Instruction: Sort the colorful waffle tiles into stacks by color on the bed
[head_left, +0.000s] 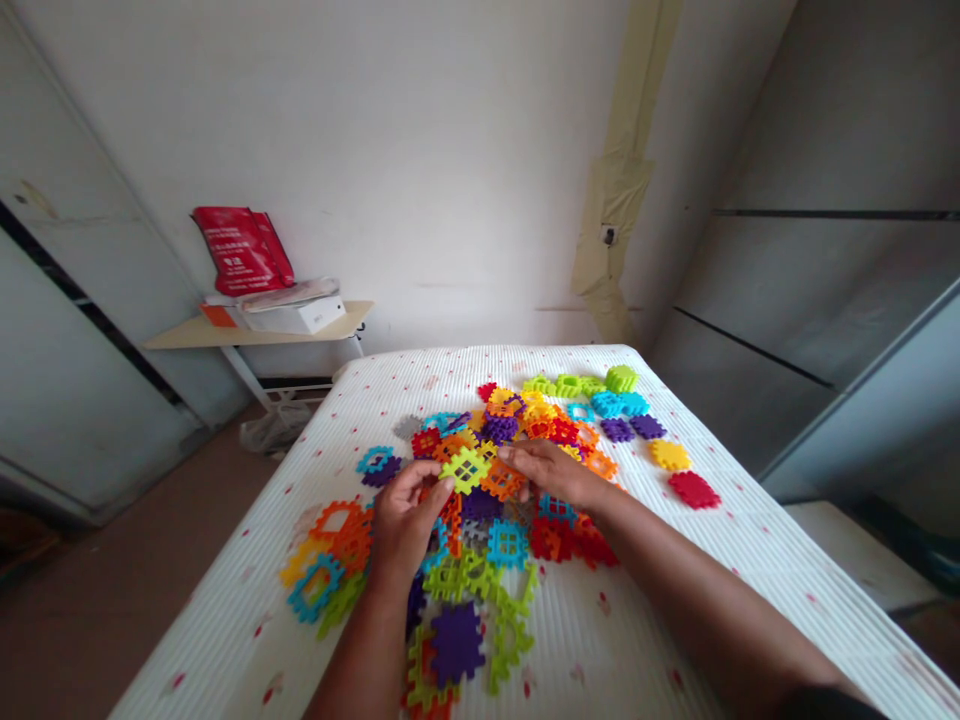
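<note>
Left of the heap of bright plastic interlocking tiles [517, 430], a red bag [241, 250] rests on a wall shelf [187, 335]. Over the heap's middle, our left hand [403, 520] clamps fingers and thumb on a lime-green grid-patterned plastic tile [465, 468]. Our right hand [555, 472], fingers together, touches its right edge; whether it grips, we cannot tell. We judge the joining barely begun: most pieces lie loose, including a flat red tile [694, 490] right of the heap.

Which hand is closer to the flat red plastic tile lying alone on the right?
Right. The right hand lies left of the flat red plastic tile, not touching it; the left hand is farther left, holding a lime-green plastic grid tile.
</note>
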